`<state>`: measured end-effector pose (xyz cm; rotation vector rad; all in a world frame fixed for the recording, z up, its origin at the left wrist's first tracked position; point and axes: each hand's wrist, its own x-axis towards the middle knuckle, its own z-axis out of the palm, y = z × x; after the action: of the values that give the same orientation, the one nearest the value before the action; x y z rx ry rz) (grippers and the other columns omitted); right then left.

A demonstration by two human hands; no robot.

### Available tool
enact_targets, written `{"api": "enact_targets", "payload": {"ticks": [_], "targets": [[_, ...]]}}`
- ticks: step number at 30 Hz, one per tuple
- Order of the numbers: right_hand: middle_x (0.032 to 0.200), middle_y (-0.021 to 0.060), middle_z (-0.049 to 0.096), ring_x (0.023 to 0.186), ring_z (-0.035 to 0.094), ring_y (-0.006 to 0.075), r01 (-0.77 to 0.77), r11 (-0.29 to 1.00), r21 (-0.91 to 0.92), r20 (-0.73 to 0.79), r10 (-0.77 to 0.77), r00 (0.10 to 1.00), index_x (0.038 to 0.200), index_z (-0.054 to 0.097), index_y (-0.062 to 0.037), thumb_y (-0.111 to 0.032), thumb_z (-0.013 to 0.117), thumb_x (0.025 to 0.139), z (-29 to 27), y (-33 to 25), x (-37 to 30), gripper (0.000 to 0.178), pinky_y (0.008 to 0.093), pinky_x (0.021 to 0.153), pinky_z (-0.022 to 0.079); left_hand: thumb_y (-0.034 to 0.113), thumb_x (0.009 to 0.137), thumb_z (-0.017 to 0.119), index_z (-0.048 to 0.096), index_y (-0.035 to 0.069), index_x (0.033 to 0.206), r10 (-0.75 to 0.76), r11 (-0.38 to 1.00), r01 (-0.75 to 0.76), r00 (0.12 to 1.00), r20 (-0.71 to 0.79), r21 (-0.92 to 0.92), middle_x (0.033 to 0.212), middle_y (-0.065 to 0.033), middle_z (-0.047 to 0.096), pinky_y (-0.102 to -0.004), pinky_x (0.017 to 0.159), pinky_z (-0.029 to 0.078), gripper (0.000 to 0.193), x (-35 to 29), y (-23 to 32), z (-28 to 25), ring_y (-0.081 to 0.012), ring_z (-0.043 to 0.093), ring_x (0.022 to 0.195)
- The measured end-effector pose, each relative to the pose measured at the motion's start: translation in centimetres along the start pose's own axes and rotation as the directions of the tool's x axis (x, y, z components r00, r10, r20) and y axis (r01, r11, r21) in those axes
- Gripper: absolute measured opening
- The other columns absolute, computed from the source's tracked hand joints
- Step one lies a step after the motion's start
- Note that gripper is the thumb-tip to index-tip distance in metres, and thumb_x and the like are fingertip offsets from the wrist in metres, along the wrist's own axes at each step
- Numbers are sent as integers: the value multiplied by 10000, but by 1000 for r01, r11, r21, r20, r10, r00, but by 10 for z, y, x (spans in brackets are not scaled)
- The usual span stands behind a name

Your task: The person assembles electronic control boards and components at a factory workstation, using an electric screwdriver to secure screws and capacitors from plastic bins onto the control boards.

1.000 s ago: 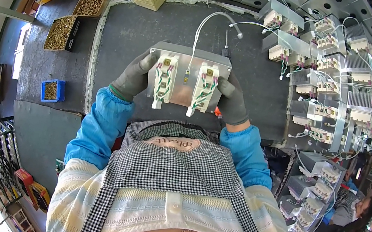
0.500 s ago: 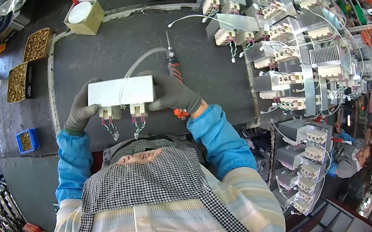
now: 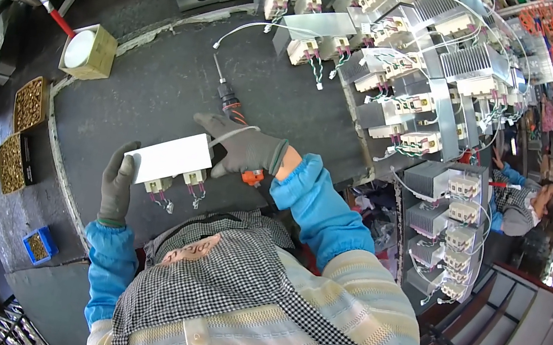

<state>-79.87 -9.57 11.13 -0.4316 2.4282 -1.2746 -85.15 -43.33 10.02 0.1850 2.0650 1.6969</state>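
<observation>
In front of me is an electrical unit (image 3: 173, 159) with a flat, bright metal plate on top, tilted up to the right. Two cream connector blocks with short wires stick out along its near side. My left hand (image 3: 117, 186), in a grey glove, is closed on the unit's left end. By its right end is my gloved right hand (image 3: 247, 151), fingers apart and stretched beyond the plate's far corner, thumb beside the near corner. A pale cable (image 3: 235, 135) runs from the unit across the back of that hand. The power screwdriver (image 3: 228, 100) lies just beyond, partly hidden by my right hand.
Many similar finned metal units (image 3: 410, 71) with loose cables crowd the right side. At the left are two trays of brass-coloured small parts (image 3: 29, 105), a blue bin (image 3: 40, 245) and a box (image 3: 98, 55) holding a white tub and red-handled brush. Another person (image 3: 516, 205) sits far right.
My right hand has loosened and its fingers have spread away from the plate; the cable now lies over it. The unit has tilted, its right end higher. The whole view has shifted slightly.
</observation>
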Motion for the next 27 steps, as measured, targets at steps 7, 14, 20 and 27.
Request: {"api": "enact_targets", "payload": {"ticks": [7,14,20,27], "targets": [[1575,214,460,1500,393,390,241,953,-183,-37,-251,967,1567,407,-19,-386,891,719,-14,-50,16,1043,482,1234,344,393,1091,571,575,-23,1435,13,1000,-13,998,-57,-4,1422,-139,612,-382,1142,417,539,3,-10,12,-243,560,1313],[1435,144,593,1251,615,301,149,839,-523,60,-138,989,1540,484,-95,-370,779,844,37,-76,59,804,421,1017,495,448,1107,519,522,-28,1476,4,996,-8,999,-42,-88,1435,-148,593,-395,1158,408,602,0,-28,7,-257,548,1335],[1340,115,624,1150,683,275,117,826,-551,100,-73,992,1548,483,-149,-263,697,913,33,-74,69,680,393,888,554,639,1066,479,490,-32,1492,-72,979,56,995,-75,-198,1424,-154,581,-419,1160,412,795,-4,-41,3,-267,553,1333],[1567,173,499,1223,642,308,122,813,-570,24,-132,991,1591,456,-214,-259,678,931,41,-66,69,698,405,858,568,589,1100,436,500,-11,1509,-104,983,37,922,-374,-182,1504,-154,556,-445,1203,382,728,3,-66,-33,-277,512,1400]]}}
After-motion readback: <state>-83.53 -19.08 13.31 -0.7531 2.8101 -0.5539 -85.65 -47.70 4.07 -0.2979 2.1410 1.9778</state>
